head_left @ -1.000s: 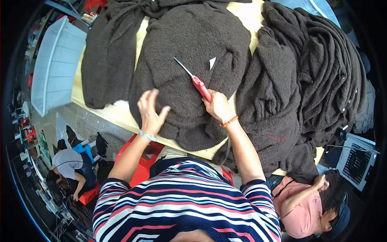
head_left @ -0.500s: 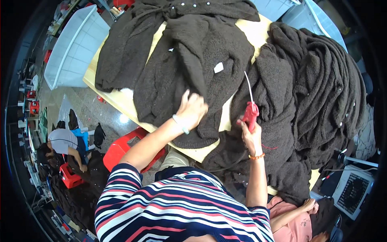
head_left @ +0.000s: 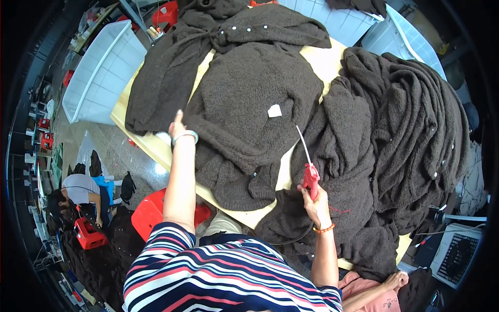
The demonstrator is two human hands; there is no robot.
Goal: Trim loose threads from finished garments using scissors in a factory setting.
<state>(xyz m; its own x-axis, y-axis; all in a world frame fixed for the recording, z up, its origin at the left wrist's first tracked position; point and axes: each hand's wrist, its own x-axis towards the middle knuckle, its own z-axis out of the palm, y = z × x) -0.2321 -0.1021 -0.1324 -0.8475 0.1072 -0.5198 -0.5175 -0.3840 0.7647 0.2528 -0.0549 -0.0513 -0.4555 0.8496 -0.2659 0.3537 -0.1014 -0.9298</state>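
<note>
A dark brown knitted cardigan [head_left: 249,93] lies spread on the pale wooden table [head_left: 322,60] before me. A small white paper tag [head_left: 274,111] rests on it. At the cardigan's left edge, my left hand [head_left: 178,127] is closed on the fabric, and a folded band of knit runs rightward from it. My right hand [head_left: 316,205] grips a red air blow gun [head_left: 311,179] whose long thin nozzle points up and left over the cloth. Behind that hand a dark hose trails down. Part of the cardigan's lower layer is hidden under the fold.
More brown knitwear [head_left: 416,119] with small pale buttons is heaped at the right. White plastic bins [head_left: 99,78] stand around the table. A red stool [head_left: 150,210] is beside my left arm. A person in pink [head_left: 369,291] sits lower right; another person [head_left: 80,190] bends over at the left.
My left hand has moved left from the cardigan's middle to its edge, and the raised crease there has flattened. The blow gun has shifted slightly left and down.
</note>
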